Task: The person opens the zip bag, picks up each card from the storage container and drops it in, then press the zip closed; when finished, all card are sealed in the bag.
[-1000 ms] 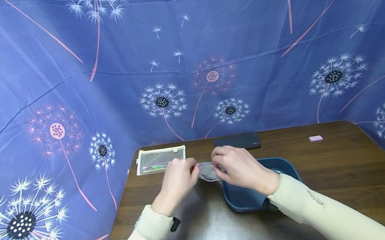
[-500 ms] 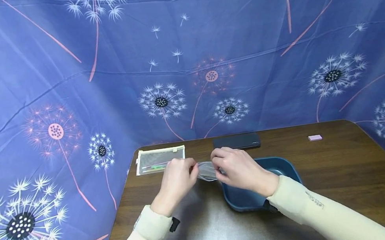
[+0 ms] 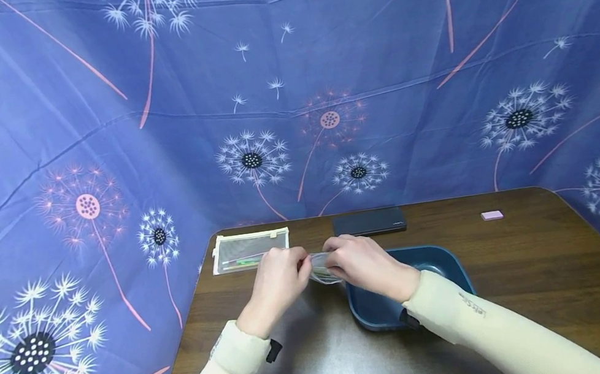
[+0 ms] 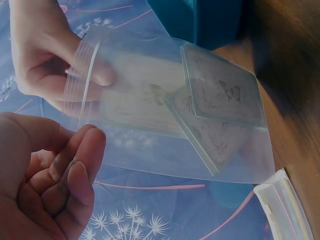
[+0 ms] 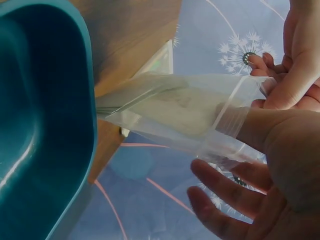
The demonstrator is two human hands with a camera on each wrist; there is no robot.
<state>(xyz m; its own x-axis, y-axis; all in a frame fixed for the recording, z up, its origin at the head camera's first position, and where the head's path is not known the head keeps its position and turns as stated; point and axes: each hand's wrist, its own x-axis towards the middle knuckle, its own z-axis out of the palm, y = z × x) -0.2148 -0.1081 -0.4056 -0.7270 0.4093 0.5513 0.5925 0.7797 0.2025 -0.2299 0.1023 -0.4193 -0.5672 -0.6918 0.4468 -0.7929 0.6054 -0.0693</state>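
Observation:
A clear zip bag (image 3: 322,269) hangs between my two hands above the dark wooden table (image 3: 539,283), just left of a blue tub (image 3: 441,257). In the left wrist view the bag (image 4: 170,125) holds several flat cards with a butterfly print (image 4: 220,95). My right hand (image 3: 361,263) pinches the zip strip, its thumb laid across it (image 5: 250,125). My left hand (image 3: 279,279) has its curled fingers (image 4: 75,165) at the same zip edge and holds its corner. The bag's closed end points at the tub (image 5: 45,125).
A mesh pouch (image 3: 250,249) with a green pen lies at the table's back left corner. A black phone (image 3: 369,222) lies behind the tub, and a small pink block (image 3: 491,215) sits at the back right. Blue dandelion cloth surrounds the table.
My right hand has slid a little to the left along the bag, nearer my left hand. The bag and the left hand stay in about the same place.

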